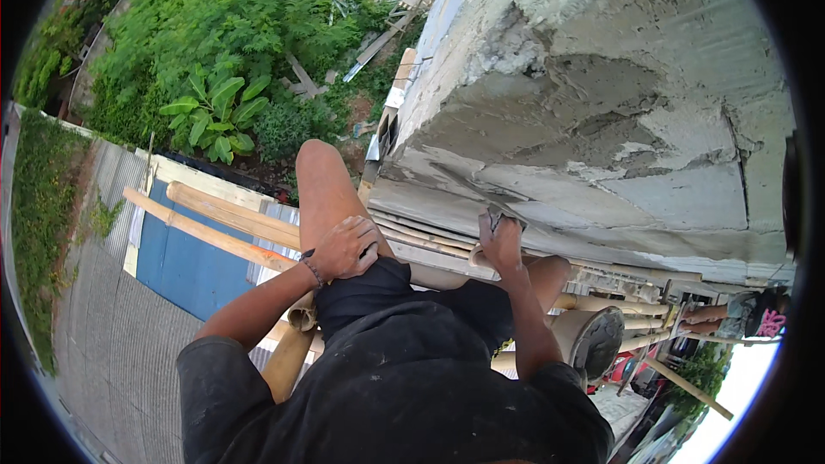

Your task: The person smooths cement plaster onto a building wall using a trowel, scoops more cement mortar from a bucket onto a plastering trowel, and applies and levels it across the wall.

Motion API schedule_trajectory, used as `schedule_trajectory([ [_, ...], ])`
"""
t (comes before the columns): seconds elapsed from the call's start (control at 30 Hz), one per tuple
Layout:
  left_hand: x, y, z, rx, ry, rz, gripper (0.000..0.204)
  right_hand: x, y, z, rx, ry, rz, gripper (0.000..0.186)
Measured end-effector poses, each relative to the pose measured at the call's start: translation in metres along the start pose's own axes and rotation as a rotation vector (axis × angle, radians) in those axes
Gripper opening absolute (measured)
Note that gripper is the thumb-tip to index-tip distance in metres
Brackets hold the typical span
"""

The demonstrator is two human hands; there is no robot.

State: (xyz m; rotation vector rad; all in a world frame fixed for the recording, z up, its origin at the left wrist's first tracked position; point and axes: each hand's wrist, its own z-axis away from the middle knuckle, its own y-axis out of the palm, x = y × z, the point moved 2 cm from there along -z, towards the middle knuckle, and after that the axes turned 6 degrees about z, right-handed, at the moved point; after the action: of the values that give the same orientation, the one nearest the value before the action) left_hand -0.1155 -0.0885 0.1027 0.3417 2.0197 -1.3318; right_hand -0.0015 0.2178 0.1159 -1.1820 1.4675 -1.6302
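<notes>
My right hand (501, 241) is closed round the handle of a plastering trowel (473, 185). Seen nearly edge-on, its long thin blade lies against the lower part of a grey concrete wall (687, 198). Darker, rough mortar (559, 112) covers part of that wall above the blade. My left hand (345, 247) rests on my left thigh, by the hem of the black shorts, its fingers loosely bent and dusted grey. No tool shows in it. Beside my right arm stands a bucket (563, 326) with dark grey contents.
Bamboo poles (232, 210) of a scaffold run under and beside me. Below at left lie a blue panel (189, 253) and a corrugated roof (116, 318). Green plants (223, 112) grow far below. Another person (743, 316) is on the scaffold at far right.
</notes>
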Motion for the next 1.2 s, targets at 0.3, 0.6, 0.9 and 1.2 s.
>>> schedule_trajectory([
  [0.3, -0.016, 0.003, -0.018, 0.022, 0.011, -0.013, 0.011, -0.038, 0.056, 0.049, -0.103, -0.160, 0.237, 0.030],
  [0.6, -0.020, 0.010, -0.017, 0.080, -0.016, -0.049, 0.009, -0.053, 0.148, 0.011, 0.059, 0.041, 0.072, 0.038],
  [0.9, -0.021, 0.010, -0.022, 0.081, -0.016, -0.054, 0.009, -0.062, 0.133, 0.013, -0.178, -0.078, 0.158, 0.028],
  [1.2, -0.020, 0.010, -0.018, 0.075, -0.002, -0.046, 0.009, -0.065, -0.075, 0.014, -0.091, 0.014, 0.251, 0.035],
])
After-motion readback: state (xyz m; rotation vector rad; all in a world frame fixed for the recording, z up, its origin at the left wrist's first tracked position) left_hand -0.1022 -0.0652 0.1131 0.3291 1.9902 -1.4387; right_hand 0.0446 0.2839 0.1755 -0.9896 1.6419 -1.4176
